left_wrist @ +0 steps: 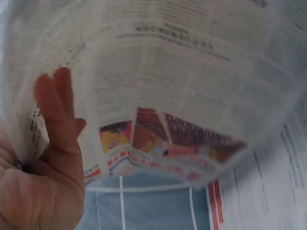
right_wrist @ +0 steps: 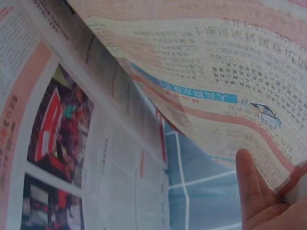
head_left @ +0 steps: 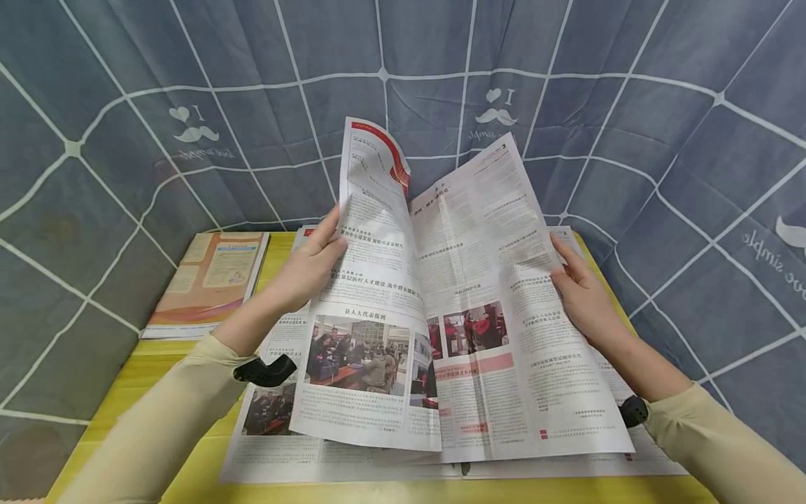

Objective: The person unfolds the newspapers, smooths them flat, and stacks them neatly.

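The newspaper (head_left: pixel 466 266) stands raised and spread between both hands over the middle of the table (head_left: pixel 378 493), its left leaf curling at the far top and its right leaf flatter, with a crease running down it. The left hand (head_left: pixel 308 269) pinches the left edge, the paper passing between thumb and fingers; the right hand (head_left: pixel 585 297) pinches the right edge likewise, thumb on the facing side.

Below lie more sheets (head_left: pixel 271 455), showing past the newspaper on the left, right and near sides; whether its near edge touches them, I cannot tell. A booklet (head_left: pixel 204 280) lies flat to the far left, apart from the newspaper. A gridded cloth (head_left: pixel 428 49) hangs behind.

The paper looks thin and limp, so pulling the hands apart could tear it at the fold or the pinched edges. A loosened left pinch might let the curling leaf flop over and crease. Lowered carelessly, the near edge could catch and drag the sheets askew.
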Motion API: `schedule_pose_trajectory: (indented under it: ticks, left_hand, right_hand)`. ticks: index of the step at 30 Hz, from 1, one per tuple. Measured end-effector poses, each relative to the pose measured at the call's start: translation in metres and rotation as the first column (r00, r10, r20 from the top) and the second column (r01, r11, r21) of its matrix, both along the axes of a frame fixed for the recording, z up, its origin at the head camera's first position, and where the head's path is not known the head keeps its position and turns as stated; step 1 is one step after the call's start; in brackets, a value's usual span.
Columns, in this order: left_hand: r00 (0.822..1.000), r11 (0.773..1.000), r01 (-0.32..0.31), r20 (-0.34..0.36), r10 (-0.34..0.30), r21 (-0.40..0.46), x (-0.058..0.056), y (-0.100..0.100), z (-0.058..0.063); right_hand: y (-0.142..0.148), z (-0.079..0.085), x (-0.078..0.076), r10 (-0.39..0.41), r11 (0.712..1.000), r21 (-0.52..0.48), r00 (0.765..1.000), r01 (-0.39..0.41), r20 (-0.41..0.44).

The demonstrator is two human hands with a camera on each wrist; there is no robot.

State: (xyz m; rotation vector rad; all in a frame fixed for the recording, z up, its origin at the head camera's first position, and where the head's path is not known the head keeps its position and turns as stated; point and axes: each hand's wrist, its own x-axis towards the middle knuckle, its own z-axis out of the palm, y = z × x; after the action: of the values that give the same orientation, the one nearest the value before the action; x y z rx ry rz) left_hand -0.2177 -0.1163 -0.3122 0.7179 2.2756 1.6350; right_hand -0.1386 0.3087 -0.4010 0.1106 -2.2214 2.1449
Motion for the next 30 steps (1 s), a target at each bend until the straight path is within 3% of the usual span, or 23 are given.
schedule_pose_trajectory:
  ticks: [5, 11, 18, 25, 30]
  left_hand:
    - [0.999, 1.000, 0.005, -0.033, -0.004, 0.019, -0.002, -0.023, 0.002]
    - [0.999, 0.999, -0.029, -0.036, 0.028, -0.040, -0.004, -0.047, -0.002]
    - [0.999, 0.994, -0.031, -0.020, 0.029, -0.102, -0.008, -0.076, -0.009]
    - [0.997, 0.985, -0.051, 0.049, 0.060, -0.162, -0.010, -0.096, -0.018]
    - [0.989, 0.987, -0.025, 0.139, 0.048, -0.161, -0.014, -0.108, -0.033]
  right_hand:
    - [0.016, 0.005, 0.005, -0.033, 0.999, 0.030, 0.999, 0.033, 0.000]
    - [0.038, 0.009, 0.011, -0.073, 0.995, 0.066, 0.997, 0.071, 0.024]
    - [0.059, 0.010, 0.016, -0.113, 0.959, 0.267, 0.993, 0.099, 0.041]
    - [0.084, 0.006, 0.022, -0.127, 0.938, 0.330, 0.991, 0.104, 0.050]
    - [0.096, -0.001, 0.024, -0.145, 0.918, 0.380, 0.988, 0.117, 0.046]
